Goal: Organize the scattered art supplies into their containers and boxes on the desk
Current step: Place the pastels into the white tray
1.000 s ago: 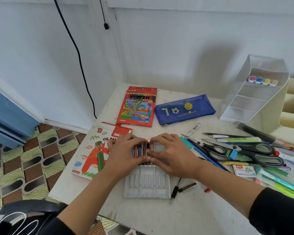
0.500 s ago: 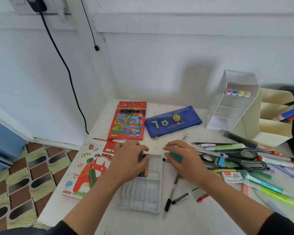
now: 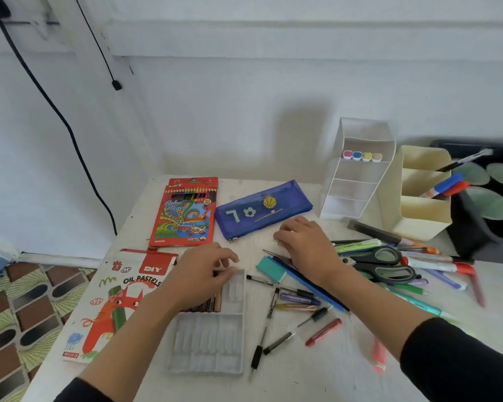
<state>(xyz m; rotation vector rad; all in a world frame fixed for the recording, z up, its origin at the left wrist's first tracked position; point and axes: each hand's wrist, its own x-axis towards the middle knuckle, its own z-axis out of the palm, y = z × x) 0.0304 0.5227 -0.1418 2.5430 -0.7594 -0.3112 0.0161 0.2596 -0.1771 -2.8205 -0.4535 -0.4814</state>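
Note:
A clear plastic pastel tray (image 3: pixel 206 343) lies on the white desk with several dark oil pastels (image 3: pixel 209 306) in its upper left rows. My left hand (image 3: pixel 204 271) rests on the tray's far end, fingers apart, holding nothing. My right hand (image 3: pixel 305 245) lies palm down just below the blue pencil case (image 3: pixel 262 210), fingers curled onto the desk; what is under them is hidden. A teal eraser (image 3: pixel 270 268) lies free between my hands. The oil pastels box (image 3: pixel 114 300) is left of the tray.
A red coloured pencil box (image 3: pixel 186 213) lies at the back. Scissors (image 3: pixel 381 265), markers and highlighters are piled at right, loose pens (image 3: pixel 296 297) by the tray. A white shelf organizer (image 3: pixel 357 169) and a cream pen holder (image 3: pixel 421 216) stand at back right. The desk's left edge drops to tiled floor.
My right hand left the tray, carried the teal eraser briefly, let it go on the desk and moved up toward the pencil case. My left hand stayed on the tray. The view tilted up.

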